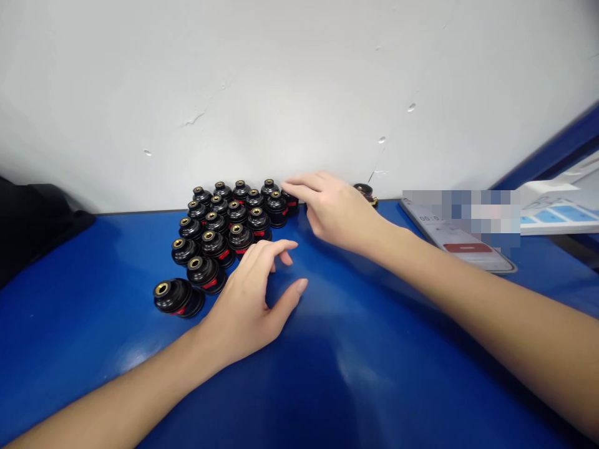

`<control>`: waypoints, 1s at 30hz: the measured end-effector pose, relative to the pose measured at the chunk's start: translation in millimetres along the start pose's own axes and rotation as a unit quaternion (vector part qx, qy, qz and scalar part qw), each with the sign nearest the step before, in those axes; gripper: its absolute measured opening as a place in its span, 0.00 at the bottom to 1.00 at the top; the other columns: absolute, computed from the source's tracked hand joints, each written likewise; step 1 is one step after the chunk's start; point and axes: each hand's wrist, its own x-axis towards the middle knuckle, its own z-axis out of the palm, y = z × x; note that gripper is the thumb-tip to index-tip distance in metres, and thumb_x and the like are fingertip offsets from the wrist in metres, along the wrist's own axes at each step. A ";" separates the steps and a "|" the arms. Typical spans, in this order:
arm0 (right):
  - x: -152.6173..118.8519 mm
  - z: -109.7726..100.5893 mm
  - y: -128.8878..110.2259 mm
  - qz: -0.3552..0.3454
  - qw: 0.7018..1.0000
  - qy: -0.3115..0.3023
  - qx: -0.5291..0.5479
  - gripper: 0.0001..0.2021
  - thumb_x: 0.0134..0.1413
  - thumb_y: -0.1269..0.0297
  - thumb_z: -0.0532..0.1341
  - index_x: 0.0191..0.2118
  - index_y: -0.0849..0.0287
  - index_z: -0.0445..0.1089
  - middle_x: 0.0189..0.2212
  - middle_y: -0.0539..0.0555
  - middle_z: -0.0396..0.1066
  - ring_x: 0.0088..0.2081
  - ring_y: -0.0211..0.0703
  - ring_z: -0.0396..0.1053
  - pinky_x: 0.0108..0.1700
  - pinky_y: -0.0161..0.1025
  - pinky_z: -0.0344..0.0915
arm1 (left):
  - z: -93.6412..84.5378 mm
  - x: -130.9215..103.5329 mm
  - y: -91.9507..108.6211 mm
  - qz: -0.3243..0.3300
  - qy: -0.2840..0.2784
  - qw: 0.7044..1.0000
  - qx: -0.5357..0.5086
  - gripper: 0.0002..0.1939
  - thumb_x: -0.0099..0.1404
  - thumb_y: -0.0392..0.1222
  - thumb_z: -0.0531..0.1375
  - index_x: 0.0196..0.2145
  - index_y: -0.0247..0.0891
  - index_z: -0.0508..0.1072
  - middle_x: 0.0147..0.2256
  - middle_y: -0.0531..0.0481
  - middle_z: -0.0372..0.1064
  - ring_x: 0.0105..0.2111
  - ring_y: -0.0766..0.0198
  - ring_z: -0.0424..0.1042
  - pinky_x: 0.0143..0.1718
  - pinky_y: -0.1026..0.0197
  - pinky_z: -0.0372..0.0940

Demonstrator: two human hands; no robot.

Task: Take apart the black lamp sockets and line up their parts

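A cluster of black, round, stepped parts (237,212) with brass-coloured top holes and red marks stands in uneven rows on the blue table (355,349). My left hand (253,293) is open in front of the cluster, thumb and fingers apart, nothing in it; it partly covers the nearest parts. At the cluster's back right, my right hand (330,206) reaches over a black part (292,203) with its fingers stretched out. The fingertips are at or just above that part's top; whether they touch it I cannot tell.
A white wall (290,93) rises behind the table. Behind my right wrist sits another dark part with brass colour (365,192). A phone (468,249) lies at the right, partly blurred out, beside a white-and-blue printed item (561,215). Black cloth (37,224) lies at the left.
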 end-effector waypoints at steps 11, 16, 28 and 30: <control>-3.0 -8.4 -11.6 0.070 0.994 -0.018 0.087 0.21 0.68 0.80 0.53 0.59 0.63 0.74 0.58 0.67 0.74 0.57 0.58 0.74 0.59 0.53 0.72 | 0.1 0.0 0.7 -0.003 0.000 1.000 -0.002 0.22 0.75 0.39 0.63 0.64 0.43 0.66 0.48 0.47 0.71 0.43 0.59 0.69 0.47 0.54 0.68; -5.6 -12.6 -19.3 0.068 0.994 0.001 0.090 0.16 0.69 0.75 0.58 0.57 0.61 0.75 0.51 0.64 0.73 0.48 0.54 0.75 0.55 0.53 0.73 | 0.2 0.1 0.9 0.001 0.002 1.000 0.000 0.22 0.75 0.38 0.62 0.64 0.42 0.65 0.48 0.47 0.71 0.44 0.59 0.70 0.47 0.54 0.68; -22.4 -24.6 -46.6 0.120 0.984 0.012 0.131 0.10 0.65 0.74 0.64 0.50 0.59 0.75 0.54 0.64 0.75 0.52 0.57 0.77 0.58 0.56 0.75 | 2.1 -0.8 -0.4 -0.001 0.017 1.000 -0.008 0.22 0.74 0.34 0.61 0.61 0.44 0.62 0.47 0.48 0.70 0.43 0.60 0.68 0.44 0.55 0.68; -26.8 -26.6 -52.2 0.141 0.978 0.002 0.154 0.12 0.63 0.74 0.65 0.51 0.57 0.73 0.52 0.62 0.75 0.51 0.56 0.78 0.57 0.55 0.76 | 3.1 -1.2 -0.9 -0.005 0.022 1.000 -0.016 0.21 0.72 0.32 0.61 0.59 0.44 0.61 0.46 0.48 0.69 0.42 0.60 0.68 0.42 0.56 0.67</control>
